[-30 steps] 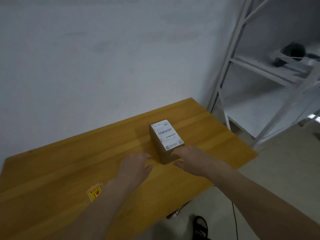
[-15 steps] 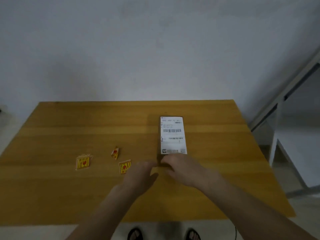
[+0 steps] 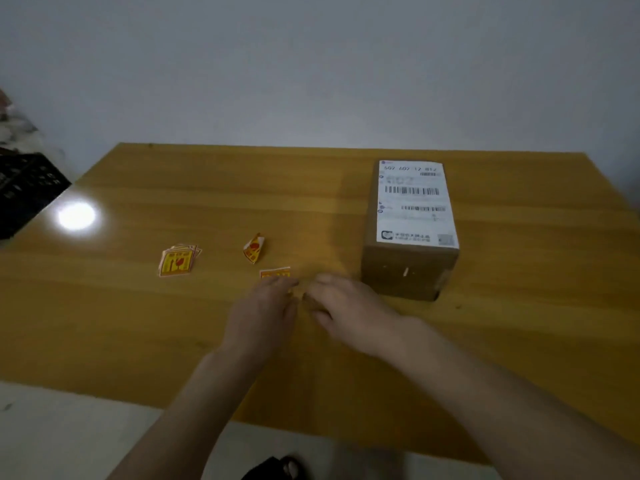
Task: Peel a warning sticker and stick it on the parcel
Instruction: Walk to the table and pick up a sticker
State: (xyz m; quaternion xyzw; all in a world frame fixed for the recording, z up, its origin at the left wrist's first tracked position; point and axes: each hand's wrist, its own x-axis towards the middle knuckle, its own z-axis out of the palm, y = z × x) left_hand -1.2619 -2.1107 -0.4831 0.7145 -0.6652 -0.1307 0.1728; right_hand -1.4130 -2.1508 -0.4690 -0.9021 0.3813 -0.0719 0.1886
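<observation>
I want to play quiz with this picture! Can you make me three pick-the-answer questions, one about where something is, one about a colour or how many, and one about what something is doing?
1. Where is the parcel on the table?
A. To the right of both hands
B. To the left of the sticker stack
C. On the floor

2. What colours are the warning stickers?
A. Blue and white
B. Yellow and red
C. Green and black

3. What is the left hand doing?
A. Lifting the parcel
B. Resting its fingertips on the flat sticker
C. Holding a pen

Answers:
1 A, the box stands beside the right hand, on the far side from the stickers.
2 B, each one shows red marks on yellow.
3 B, its fingers cover the sticker's near edge; whether they grip it is too blurred to tell.
</observation>
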